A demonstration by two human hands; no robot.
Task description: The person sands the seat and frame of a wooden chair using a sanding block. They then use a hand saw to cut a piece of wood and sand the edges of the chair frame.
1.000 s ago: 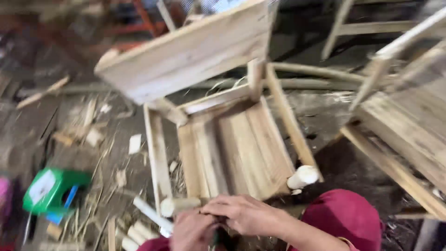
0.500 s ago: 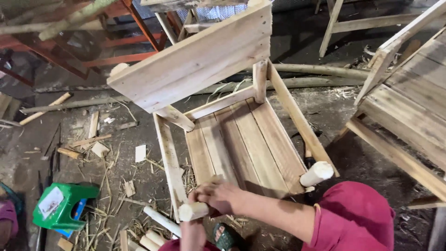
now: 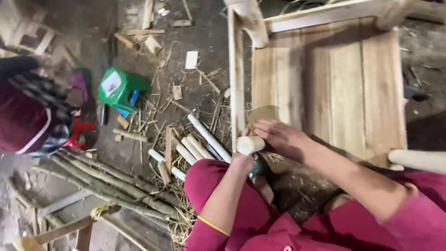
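Note:
A bare wooden chair point(image 3: 334, 79) lies on its back on the dirt floor. My left hand point(image 3: 243, 162) comes up from below and grips the round, pale end of the chair's near leg point(image 3: 251, 145). My right hand point(image 3: 278, 137) lies over that same leg end from the right, fingers curled. A tan sheet like sandpaper point(image 3: 262, 114) sticks out from under its fingers, against the seat slats. My sleeves and my trousers are magenta.
Peeled white sticks point(image 3: 204, 139) lie left of the leg end among straw and wood scraps. A green plastic stool point(image 3: 118, 88) stands further left. Another person in dark red point(image 3: 28, 111) is at the left edge. Green branches point(image 3: 107, 186) lie at lower left. A second leg end point(image 3: 418, 160) juts out at right.
The view has swung down and much closer to the chair's seat and leg. Both hands have stayed at the same leg end, and the tan sheet now shows by my right hand.

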